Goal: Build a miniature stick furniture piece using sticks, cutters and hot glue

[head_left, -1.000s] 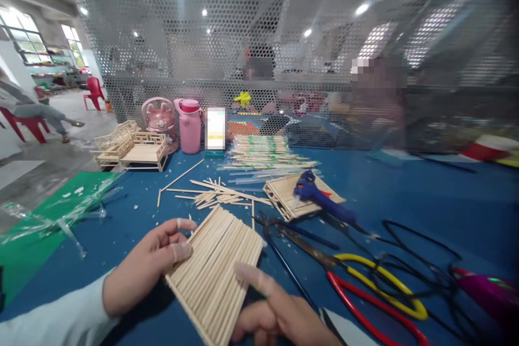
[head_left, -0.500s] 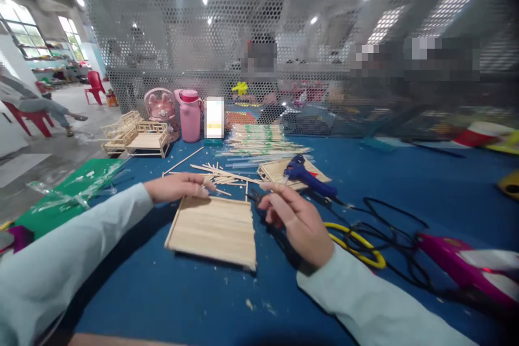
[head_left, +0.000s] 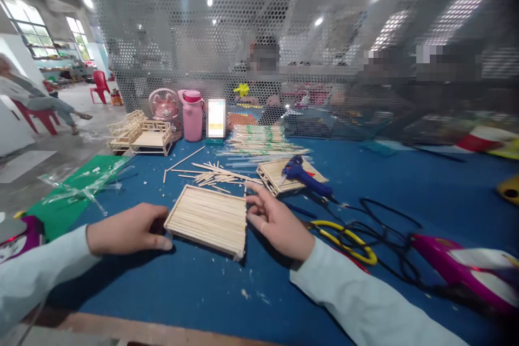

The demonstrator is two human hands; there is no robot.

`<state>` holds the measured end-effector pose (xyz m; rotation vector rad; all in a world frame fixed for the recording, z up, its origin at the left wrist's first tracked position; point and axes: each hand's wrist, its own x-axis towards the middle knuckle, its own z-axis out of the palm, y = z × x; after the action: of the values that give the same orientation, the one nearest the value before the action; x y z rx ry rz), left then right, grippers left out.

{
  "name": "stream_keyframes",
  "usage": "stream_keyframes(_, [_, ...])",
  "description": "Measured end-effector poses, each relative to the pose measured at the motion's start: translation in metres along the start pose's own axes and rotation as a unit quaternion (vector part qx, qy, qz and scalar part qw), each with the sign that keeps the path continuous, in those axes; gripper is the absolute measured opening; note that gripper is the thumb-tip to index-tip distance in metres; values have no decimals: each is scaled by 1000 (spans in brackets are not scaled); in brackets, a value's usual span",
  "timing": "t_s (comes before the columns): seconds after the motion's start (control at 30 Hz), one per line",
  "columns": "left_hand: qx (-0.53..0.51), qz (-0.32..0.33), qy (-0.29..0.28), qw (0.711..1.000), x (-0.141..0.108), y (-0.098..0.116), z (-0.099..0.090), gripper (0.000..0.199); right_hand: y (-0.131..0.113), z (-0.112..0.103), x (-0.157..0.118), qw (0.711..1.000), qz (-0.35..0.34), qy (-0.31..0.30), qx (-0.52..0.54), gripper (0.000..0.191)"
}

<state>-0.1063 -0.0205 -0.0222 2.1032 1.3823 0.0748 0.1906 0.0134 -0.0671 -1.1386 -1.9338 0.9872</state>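
A small panel of pale wooden sticks (head_left: 208, 216), laid side by side with raised rims, lies at the middle of the blue table. My left hand (head_left: 127, 228) is at its left edge, thumb and fingers apart around the near corner; whether the fingertips touch is hard to see. On the opposite side, my right hand (head_left: 279, 219) has its bent fingers against the panel's right edge, near a short upright stick at the far corner. Loose sticks (head_left: 217, 174) lie just behind the panel. Yellow-handled scissors (head_left: 348, 240) rest right of my right hand.
A blue glue gun (head_left: 306, 177) lies on another stick piece (head_left: 271, 173). Black cables (head_left: 389, 216) run to a magenta device (head_left: 466, 265). Bundled sticks (head_left: 259, 138), a pink flask (head_left: 192, 116) and stick furniture (head_left: 152, 138) stand behind. People sit beyond the mesh screen (head_left: 203, 38).
My left hand has moved from the panel's far edge to its left side, toward me. My right hand has shifted left onto the panel's right edge. The panel has turned slightly.
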Motion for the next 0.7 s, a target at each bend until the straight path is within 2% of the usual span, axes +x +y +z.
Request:
stream_keyframes(0.1, [-43, 10, 52, 998, 4, -2, 16, 36, -12, -2, -13, 999, -15, -42, -4, 68])
stream_keyframes(0.17, [-60, -3, 75, 995, 8, -5, 20, 38, -18, -7, -22, 994, -15, -110, 14, 73])
stream_keyframes(0.23, [-73, -14, 92, 993, 13, -8, 19, 40, -20, -16, -25, 991, 4, -131, 29, 74])
stream_keyframes(0.27, [-77, -15, 97, 992, 16, -9, 18, 40, -19, -21, -24, 994, 18, -107, 27, 71])
stream_keyframes(0.33, [-80, -9, 108, 991, 25, -10, 15, 40, -14, -31, -19, 999, 44, -10, -13, 58])
stream_keyframes(0.4, [-78, -2, 123, 989, 37, -10, 12, 38, -7, -38, -11, 989, 42, 62, -131, 41])
stream_keyframes(0.47, [-72, -1, 132, 989, 50, -9, 10, 34, -2, -40, -3, 959, 11, 70, -275, 28])
stream_keyframes(0.53, [-65, -1, 140, 988, 61, -7, 8, 31, -2, -37, 5, 932, -29, 39, -360, 23])
stream_keyframes(0.6, [-74, 9, 161, 984, 69, -7, 9, 29, -6, -32, 14, 916, -56, -13, -396, 26])
stream_keyframes(0.7, [-104, 11, 207, 973, 71, -7, 16, 39, -12, -24, 30, 878, -80, -89, -464, 27])
